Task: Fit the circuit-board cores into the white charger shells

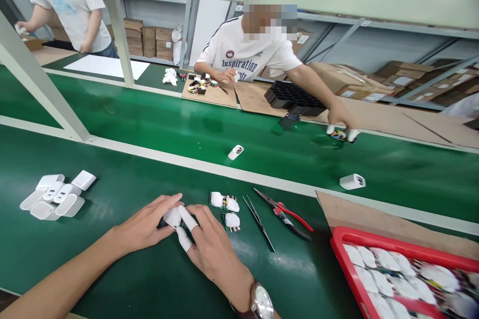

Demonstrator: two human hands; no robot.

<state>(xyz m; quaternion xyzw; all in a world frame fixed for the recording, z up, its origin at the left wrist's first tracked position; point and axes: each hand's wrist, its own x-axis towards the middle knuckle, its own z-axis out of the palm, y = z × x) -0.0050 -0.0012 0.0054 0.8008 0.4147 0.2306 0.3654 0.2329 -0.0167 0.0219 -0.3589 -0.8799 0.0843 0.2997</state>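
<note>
Between my two hands is a small circuit board (172,217) with a soft white pad on it; much of it is hidden by fingers. My left hand (147,222) grips it from the left, thumb below and fingers above. From the right, my right hand (209,239), with white finger cots on thumb and forefinger, pinches its edge. Beside that hand lie several white-padded circuit boards (232,204). Tweezers (259,223) and red-and-black long-nose pliers (284,213) rest further right. A group of white plastic housings (56,197) sits on the green table at left.
A red tray (346,254) holding many white-padded boards stands at lower right. Beyond a pale rail (209,169) runs a green belt (168,124), carrying white housings (352,181). Across it, a co-worker's hand (342,117) holds a board over the belt. A slanted metal post (45,70) rises at left.
</note>
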